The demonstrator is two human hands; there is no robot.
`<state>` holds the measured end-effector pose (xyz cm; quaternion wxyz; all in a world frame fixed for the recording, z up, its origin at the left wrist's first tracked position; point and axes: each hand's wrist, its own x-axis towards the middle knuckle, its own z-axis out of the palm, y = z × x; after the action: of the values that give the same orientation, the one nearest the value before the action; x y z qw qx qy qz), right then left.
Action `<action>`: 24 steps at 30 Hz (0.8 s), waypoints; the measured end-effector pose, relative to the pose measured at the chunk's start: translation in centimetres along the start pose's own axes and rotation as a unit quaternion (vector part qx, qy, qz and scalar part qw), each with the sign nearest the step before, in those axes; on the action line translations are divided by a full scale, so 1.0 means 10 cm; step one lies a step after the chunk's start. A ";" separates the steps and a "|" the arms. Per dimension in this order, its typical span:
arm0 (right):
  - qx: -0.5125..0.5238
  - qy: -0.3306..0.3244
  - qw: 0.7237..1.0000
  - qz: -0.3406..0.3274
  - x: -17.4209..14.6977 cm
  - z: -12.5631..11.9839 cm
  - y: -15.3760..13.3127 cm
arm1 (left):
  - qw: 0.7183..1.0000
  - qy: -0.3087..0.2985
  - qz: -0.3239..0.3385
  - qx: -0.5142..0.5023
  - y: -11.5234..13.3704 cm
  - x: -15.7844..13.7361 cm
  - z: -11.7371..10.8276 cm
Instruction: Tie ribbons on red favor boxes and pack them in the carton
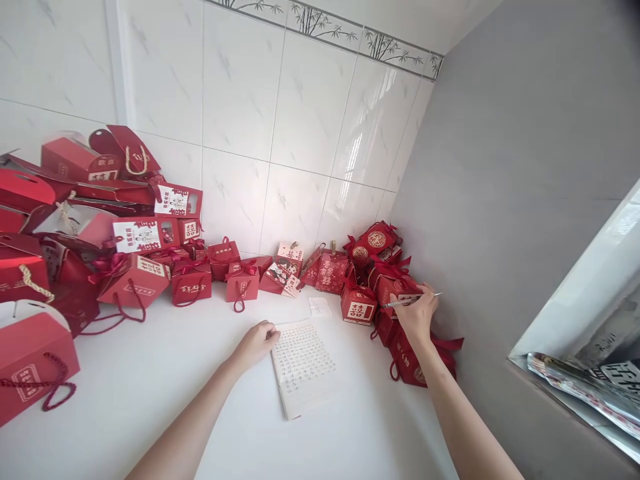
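A notebook (305, 363) lies open on the white table, its page filled with rows of handwriting and blank near the bottom. My left hand (257, 343) is curled, with its fingers at the notebook's upper left edge. A slim pen (400, 302) is held in my right hand (419, 312), tilted across the fingers. That hand is over the pile of red gift boxes (357, 305) by the grey wall, partly covering one; whether it touches a box I cannot tell. Just beyond the notebook's top lies a small slip of paper (319, 307).
Red boxes and bags with cord handles pile up at the left (133, 277). Several small red boxes (193, 283) line the tiled wall (240, 153). The grey wall (475, 187) closes the right side, with a ledge holding shiny packaging (585, 393).
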<state>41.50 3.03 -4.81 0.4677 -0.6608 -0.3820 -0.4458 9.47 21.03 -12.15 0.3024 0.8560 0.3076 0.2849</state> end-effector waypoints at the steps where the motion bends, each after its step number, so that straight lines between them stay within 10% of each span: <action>1: 0.014 0.006 1.000 -0.007 0.02 -0.02 -0.02 | 1.000 0.000 0.000 -0.001 0.00 0.00 0.00; 10: 0.334 -0.060 0.920 -0.197 -0.29 -0.24 -0.83 | 0.978 0.001 0.107 -0.178 0.26 -0.09 0.01; 15: 0.468 -0.268 0.842 -0.029 -0.86 -0.08 -1.02 | 0.958 -0.093 0.137 -0.235 0.32 -0.18 0.05; 19: 0.468 -0.303 0.811 0.178 -1.01 -0.03 -1.05 | 0.960 -0.141 0.115 -0.212 0.33 -0.18 0.07; 24: 0.469 -0.355 0.769 0.252 -0.96 -0.05 -1.12 | 0.961 -0.122 0.135 -0.208 0.34 -0.18 0.12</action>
<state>28.10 4.78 -10.72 0.6458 -0.5432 -0.5022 0.1886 10.29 17.26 -11.12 0.4679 0.8361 0.0839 0.2738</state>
